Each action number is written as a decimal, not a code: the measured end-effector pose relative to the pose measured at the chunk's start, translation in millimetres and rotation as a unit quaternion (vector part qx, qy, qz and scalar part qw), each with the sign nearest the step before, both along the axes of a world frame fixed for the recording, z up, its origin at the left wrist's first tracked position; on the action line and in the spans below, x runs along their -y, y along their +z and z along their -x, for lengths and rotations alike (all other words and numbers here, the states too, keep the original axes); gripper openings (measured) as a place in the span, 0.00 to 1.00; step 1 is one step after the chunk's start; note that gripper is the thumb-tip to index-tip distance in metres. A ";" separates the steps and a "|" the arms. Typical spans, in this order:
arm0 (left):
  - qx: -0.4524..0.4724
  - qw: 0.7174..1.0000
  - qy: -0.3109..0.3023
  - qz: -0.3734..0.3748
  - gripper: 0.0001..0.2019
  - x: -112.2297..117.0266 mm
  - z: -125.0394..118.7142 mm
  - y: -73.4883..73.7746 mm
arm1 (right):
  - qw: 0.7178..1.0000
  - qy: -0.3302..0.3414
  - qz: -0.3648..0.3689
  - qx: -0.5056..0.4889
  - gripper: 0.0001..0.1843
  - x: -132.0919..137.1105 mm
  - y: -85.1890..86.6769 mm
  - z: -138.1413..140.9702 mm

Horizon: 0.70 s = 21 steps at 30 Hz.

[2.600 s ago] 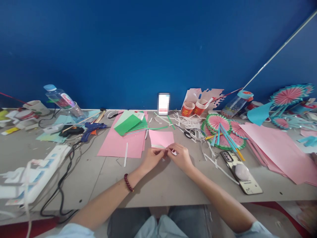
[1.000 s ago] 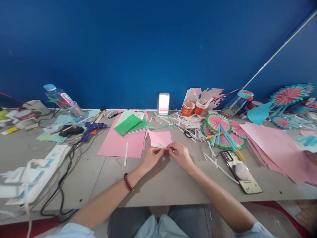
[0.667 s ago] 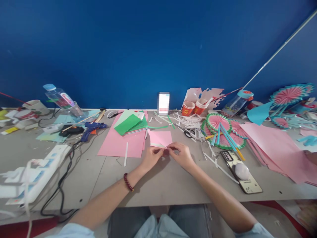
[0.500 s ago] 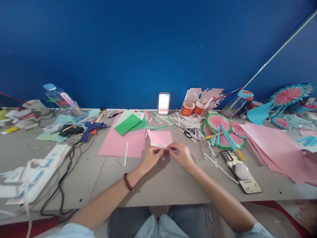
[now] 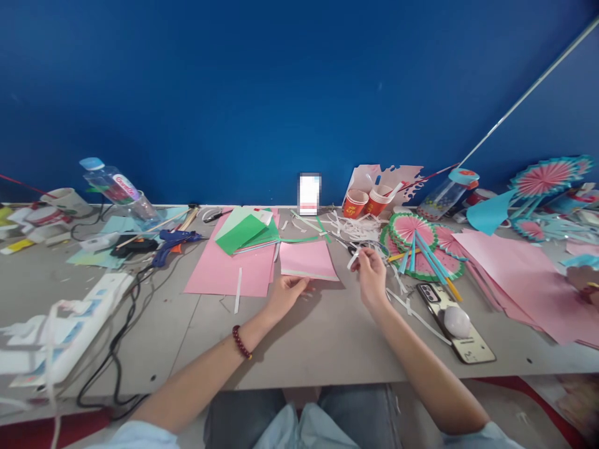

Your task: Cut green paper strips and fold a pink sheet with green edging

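A small pink sheet of paper [image 5: 309, 259] lies in front of me, with a pale strip along its near edge. My left hand [image 5: 289, 296] pinches that near edge between thumb and fingers. Off to the right of the sheet, my right hand [image 5: 372, 274] is raised, its fingers closed on a short white paper strip [image 5: 353, 259]. Just beyond that hand are black-handled scissors [image 5: 354, 249], partly hidden. Left of the small sheet rest larger pink sheets [image 5: 210, 268] with green paper [image 5: 243, 234] on top.
Watermelon-patterned paper fans [image 5: 412, 234], red paper cups [image 5: 355, 204] and white paper scraps [image 5: 358, 226] lie right of centre. A phone [image 5: 461, 340] sits near the front right. Leftward are a blue glue gun [image 5: 173, 244], a power strip [image 5: 88, 318] and a bottle [image 5: 112, 183]. Another person's hand [image 5: 584, 280] shows far right.
My right hand has left the sheet's near edge and moved right with a white strip in its fingers. The small pink sheet now lies flatter, its right corner farther right.
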<state>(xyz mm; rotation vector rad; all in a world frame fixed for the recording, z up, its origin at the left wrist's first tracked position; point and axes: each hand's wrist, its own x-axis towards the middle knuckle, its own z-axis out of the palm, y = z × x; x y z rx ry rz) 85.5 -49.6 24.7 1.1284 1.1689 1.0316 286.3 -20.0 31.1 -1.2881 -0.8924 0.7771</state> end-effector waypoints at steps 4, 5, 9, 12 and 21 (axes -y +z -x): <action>0.026 1.000 -0.011 0.010 0.19 -1.1 0.3 -2.2 | 0.997 -0.067 -0.037 -0.025 0.15 -11.0 -0.1 -18.3; 0.027 1.000 -0.011 0.009 0.19 -1.2 0.3 -2.6 | 0.997 -0.064 -0.035 -0.018 0.18 -12.8 -1.3 -21.4; 0.027 1.000 -0.011 0.012 0.20 -1.4 -0.1 -2.8 | 0.999 -0.009 -0.006 0.038 0.18 -13.5 -6.5 -23.0; 0.027 0.999 -0.014 0.016 0.20 -1.5 -0.4 -1.8 | 0.983 0.059 -0.032 0.169 0.10 -6.5 -6.2 -13.7; 0.007 1.000 -0.020 -0.003 0.18 0.4 -0.4 3.6 | 0.837 0.272 -0.221 0.420 0.08 18.1 -1.6 16.9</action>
